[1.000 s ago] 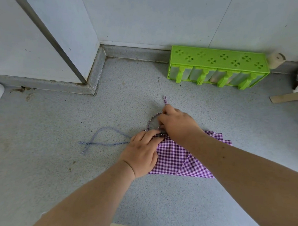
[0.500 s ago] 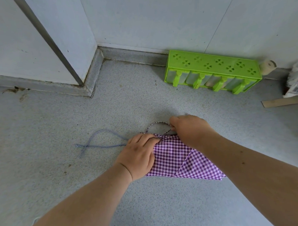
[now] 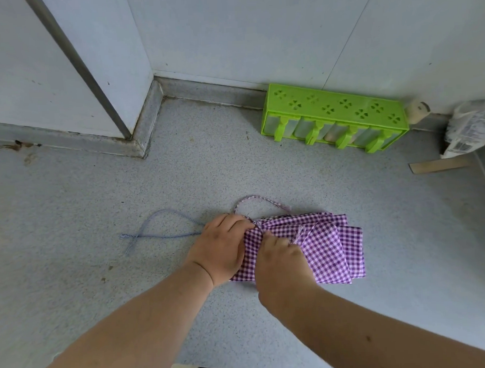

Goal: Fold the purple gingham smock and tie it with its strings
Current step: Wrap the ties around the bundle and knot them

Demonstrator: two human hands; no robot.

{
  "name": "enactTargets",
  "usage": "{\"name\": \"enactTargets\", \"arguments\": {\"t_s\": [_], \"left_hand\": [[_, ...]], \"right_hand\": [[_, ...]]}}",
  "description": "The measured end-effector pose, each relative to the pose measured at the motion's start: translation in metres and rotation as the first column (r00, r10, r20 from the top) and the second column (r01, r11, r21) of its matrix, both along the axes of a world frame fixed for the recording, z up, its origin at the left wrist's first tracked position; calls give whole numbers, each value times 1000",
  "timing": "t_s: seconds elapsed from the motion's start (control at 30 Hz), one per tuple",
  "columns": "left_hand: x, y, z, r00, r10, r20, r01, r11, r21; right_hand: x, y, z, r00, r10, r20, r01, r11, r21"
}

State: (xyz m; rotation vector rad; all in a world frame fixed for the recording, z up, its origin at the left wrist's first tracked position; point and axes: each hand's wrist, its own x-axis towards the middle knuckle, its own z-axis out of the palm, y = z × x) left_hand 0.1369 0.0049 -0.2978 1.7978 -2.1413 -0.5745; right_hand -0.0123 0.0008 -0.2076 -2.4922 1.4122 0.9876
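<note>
The purple gingham smock (image 3: 333, 246) lies folded in several overlapping layers on the grey countertop (image 3: 235, 162). My left hand (image 3: 220, 250) covers its left end, fingers curled at the gathered top corner. My right hand (image 3: 280, 256) lies on the middle of the smock, its fingers curled into the fabric beside the left hand. A gingham string (image 3: 260, 199) loops on the counter just behind the smock, and its frayed end (image 3: 299, 234) lies on the cloth. A pale blue string (image 3: 160, 234) trails in a loop to the left from under my left hand.
A green ice-lolly mould (image 3: 332, 110) stands against the back wall. A wooden stick (image 3: 440, 165) and a plastic-wrapped packet (image 3: 469, 129) sit at the right edge. A wall corner with a metal strip (image 3: 116, 117) juts in at the back left.
My right hand left the string loop behind the smock and came down onto the cloth. The smock now shows more folded layers spread to the right.
</note>
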Motion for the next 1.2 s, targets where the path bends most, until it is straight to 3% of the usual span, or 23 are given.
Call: {"name": "enactTargets", "arguments": {"t_s": [0.17,0.37,0.43,0.53,0.6,0.7,0.8,0.87,0.93,1.0,1.07,1.2], "left_hand": [[1,-3,0,999,5,-52,-7,1000,-28],[-2,-9,10,989,52,-135,-54,999,-7],[-1,-3,18,974,124,-191,-129,992,-15],[6,18,30,887,372,-275,-398,916,-45],[12,32,40,769,536,-350,-538,837,100],[12,39,50,596,679,-430,-498,732,465],[3,26,61,350,796,-493,-253,587,769],[-1,13,66,212,852,-479,-79,503,860],[-4,2,68,102,877,-469,-7,472,882],[-7,-6,72,37,882,-470,-13,471,882],[-9,-10,77,32,892,-450,-5,451,893],[-17,-14,93,-96,879,-466,37,471,881]], "right_hand": [[18,3,-18,986,83,-144,-88,996,-33],[20,3,-17,962,174,-212,-189,981,-49],[21,0,-11,958,196,-211,-207,978,-27],[19,-9,1,990,115,-85,-115,993,-1],[16,-19,12,998,-17,52,15,999,36],[7,-38,32,957,-170,237,138,980,146],[-4,-54,56,876,-335,347,214,915,342],[-15,-61,66,799,-450,398,245,849,469],[-28,-66,70,682,-596,425,302,758,578],[-41,-67,68,517,-744,422,348,634,691],[-51,-65,66,350,-849,395,366,512,777],[-61,-56,58,182,-915,361,339,403,850]]}}
